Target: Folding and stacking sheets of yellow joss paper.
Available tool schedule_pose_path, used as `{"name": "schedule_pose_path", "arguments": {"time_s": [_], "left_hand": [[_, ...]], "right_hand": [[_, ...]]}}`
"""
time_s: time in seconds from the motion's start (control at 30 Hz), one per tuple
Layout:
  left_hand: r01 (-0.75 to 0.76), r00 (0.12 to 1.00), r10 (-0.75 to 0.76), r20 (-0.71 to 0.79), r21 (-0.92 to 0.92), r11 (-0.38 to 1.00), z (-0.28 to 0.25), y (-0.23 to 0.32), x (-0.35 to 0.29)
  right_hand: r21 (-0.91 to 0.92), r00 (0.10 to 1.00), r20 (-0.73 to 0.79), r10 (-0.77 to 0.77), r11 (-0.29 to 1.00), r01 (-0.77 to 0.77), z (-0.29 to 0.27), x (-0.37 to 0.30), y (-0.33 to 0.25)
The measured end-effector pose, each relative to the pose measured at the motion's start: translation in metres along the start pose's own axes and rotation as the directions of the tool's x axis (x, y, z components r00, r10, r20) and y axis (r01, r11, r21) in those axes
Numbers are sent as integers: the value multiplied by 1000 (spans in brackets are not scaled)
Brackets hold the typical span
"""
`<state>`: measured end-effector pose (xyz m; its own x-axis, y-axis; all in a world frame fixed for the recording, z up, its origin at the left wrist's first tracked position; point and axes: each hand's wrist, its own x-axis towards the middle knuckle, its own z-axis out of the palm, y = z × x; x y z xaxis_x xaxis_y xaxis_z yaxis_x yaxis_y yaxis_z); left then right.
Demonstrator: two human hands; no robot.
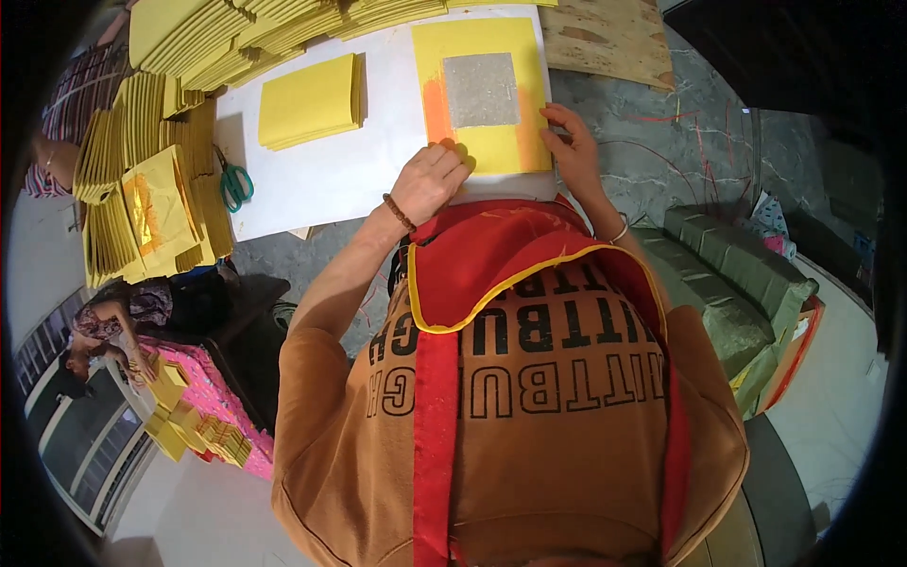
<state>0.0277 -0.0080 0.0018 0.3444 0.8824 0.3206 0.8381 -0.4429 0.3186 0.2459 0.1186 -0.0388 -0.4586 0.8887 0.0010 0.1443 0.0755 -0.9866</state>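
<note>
A yellow paper sheet (482, 40) with a silver-grey square (480, 90) and orange patches on both sides lies at the right end of the white table. At its lower left edge, my left hand (433, 184) is closed, fingertips bunched on the paper. My right hand (574, 156) touches the sheet's right edge, its thumb and forefinger apart. Whether more sheets lie under this one is hard to tell. Left of it rests a stack of folded yellow paper (310, 101). Green-handled scissors (236, 184) lie near the table's left edge.
Folded yellow paper bundles (142, 132) are piled along the table's far and left sides. A plywood board (609, 42) is at the far right, and green wrapped bundles (727, 274) are on my right. Another person (118, 326) handles yellow paper at a pink-covered table (213, 387).
</note>
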Motion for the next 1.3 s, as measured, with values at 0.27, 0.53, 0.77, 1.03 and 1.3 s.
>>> {"name": "schedule_pose_path", "arguments": {"time_s": [0.27,0.53,0.77,1.03,1.3], "left_hand": [[68,998,-68,-1,-14,998,1,6,-1],[152,987,-156,33,95,984,2,8,1],[165,984,-157,78,-100,981,-6,-5,6],[299,948,-313,51,-472,830,-7,-21,10],[489,857,-493,153,-545,681,-6,-23,10]], "right_hand": [[-121,999,-46,-11,993,5,4,-3,-2],[-200,995,-84,-51,979,33,7,-6,-19],[-403,916,193,-350,823,400,-2,-1,-11],[-34,996,62,67,997,-65,0,-5,-8],[-107,996,80,37,994,-28,-3,-2,-9]]}}
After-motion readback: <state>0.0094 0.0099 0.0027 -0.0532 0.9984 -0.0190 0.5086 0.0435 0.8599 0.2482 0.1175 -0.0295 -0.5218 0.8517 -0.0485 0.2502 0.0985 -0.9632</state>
